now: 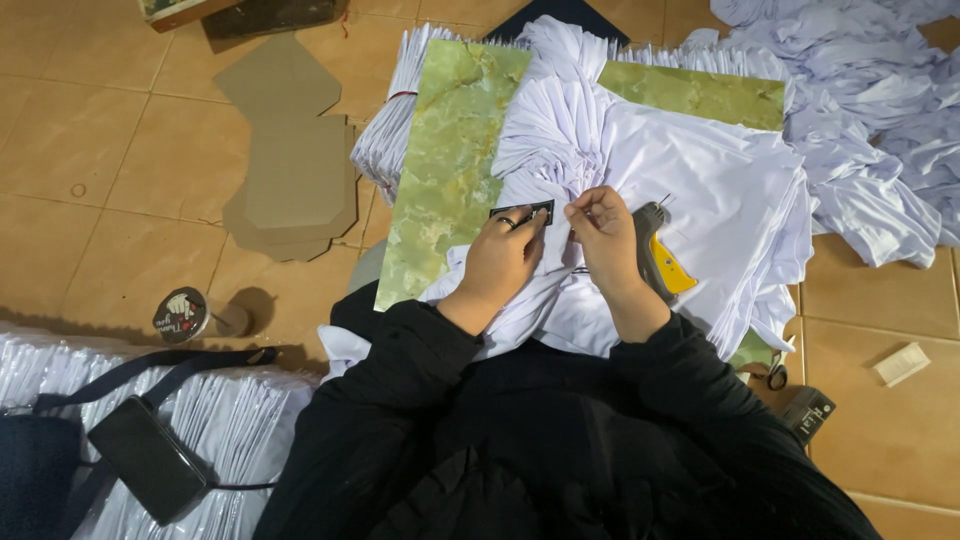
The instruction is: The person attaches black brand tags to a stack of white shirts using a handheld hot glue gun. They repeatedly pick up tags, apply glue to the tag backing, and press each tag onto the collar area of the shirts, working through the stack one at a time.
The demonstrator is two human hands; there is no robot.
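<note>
Our left hand (497,262) has a pinching grip on a small black tag (522,212), while our right hand (603,232) has its fingertips closed narrowly on something too fine to make out, just beside the tag.

We work over a bunched white garment (690,190), the tag held against its gathered folds; the garment lies across a green marbled board (440,170) on the tiled floor (130,170). A grey and yellow tagging gun (660,262) rests on the cloth, touching our right wrist. Cardboard cut-outs (290,160) lie to the left, loose white cloth (880,120) to the right, scissors (772,374) near our right elbow.
</note>
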